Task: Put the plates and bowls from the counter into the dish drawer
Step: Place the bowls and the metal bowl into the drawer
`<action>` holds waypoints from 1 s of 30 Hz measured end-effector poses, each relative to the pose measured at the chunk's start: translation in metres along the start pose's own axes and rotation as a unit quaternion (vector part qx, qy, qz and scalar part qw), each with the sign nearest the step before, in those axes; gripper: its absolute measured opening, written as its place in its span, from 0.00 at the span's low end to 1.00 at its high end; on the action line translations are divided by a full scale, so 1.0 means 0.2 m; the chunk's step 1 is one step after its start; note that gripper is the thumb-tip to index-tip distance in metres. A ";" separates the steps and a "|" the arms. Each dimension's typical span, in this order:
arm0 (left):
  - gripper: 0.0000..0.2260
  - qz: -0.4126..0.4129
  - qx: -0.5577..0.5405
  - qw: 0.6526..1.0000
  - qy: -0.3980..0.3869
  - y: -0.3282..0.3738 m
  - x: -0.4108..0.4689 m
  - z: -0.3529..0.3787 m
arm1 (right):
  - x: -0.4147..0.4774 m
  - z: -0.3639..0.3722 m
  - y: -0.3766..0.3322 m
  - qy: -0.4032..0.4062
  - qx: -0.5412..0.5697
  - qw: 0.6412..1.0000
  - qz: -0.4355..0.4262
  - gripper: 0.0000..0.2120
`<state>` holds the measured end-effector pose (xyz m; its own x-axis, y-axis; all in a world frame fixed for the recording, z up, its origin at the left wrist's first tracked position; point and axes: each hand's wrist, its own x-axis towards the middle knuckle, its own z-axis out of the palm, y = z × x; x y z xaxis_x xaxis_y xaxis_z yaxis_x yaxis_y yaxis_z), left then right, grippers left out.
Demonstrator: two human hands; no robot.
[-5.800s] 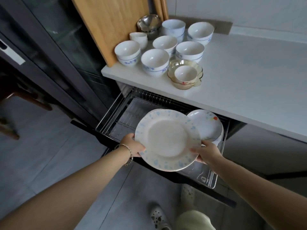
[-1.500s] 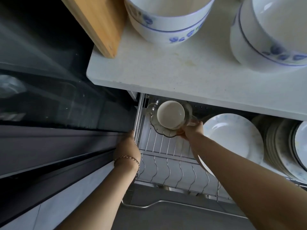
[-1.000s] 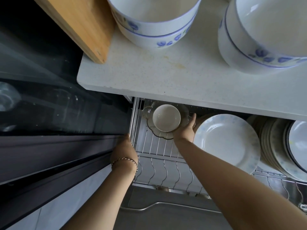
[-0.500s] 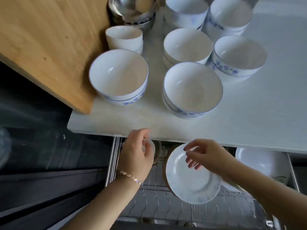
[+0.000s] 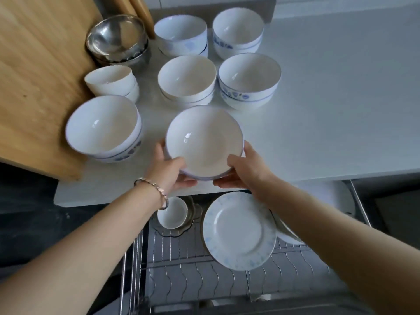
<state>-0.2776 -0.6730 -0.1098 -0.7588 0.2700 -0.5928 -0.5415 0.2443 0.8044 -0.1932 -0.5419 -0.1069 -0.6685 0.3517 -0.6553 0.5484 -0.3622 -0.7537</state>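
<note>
Gripping the nearest bowl (image 5: 204, 142) by its near rim, the left hand (image 5: 169, 171) and right hand (image 5: 247, 171), empty a moment ago, curl round it with thumbs on top. The bowl sits between them at the counter's (image 5: 341, 110) edge. Below the fingers the drawer (image 5: 181, 269) is open; more bowls wait beyond.

The white bowl (image 5: 204, 139) is gleaming as smooth glazed ceramic, catching a bright highlight inside. The other bowls (image 5: 248, 78) are shining with the same glossy glaze, some carrying blue print. The steel bowls (image 5: 116, 35) are reflecting like polished metal. The board (image 5: 34, 87) is showing matt, grained wood. The counter (image 5: 329, 98) is looking smooth and matt. In the dish drawer (image 5: 134, 258), the wire rack (image 5: 181, 276) is glinting as bare metal, the plate (image 5: 238, 230) is looking glossy, and the scalloped dish (image 5: 172, 231) is appearing as clear glass.
</note>
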 end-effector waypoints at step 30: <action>0.21 -0.208 0.369 0.888 -0.179 -1.36 -0.43 1.12 | -0.16 -1.50 1.25 0.123 -0.407 0.879 0.214 0.26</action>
<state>0.0159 -0.5535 -0.2876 -0.3139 0.2594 -0.9133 -0.2636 0.9003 0.3463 0.1149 -0.3850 -0.2887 -0.2393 0.5460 -0.8029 0.9682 0.1963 -0.1550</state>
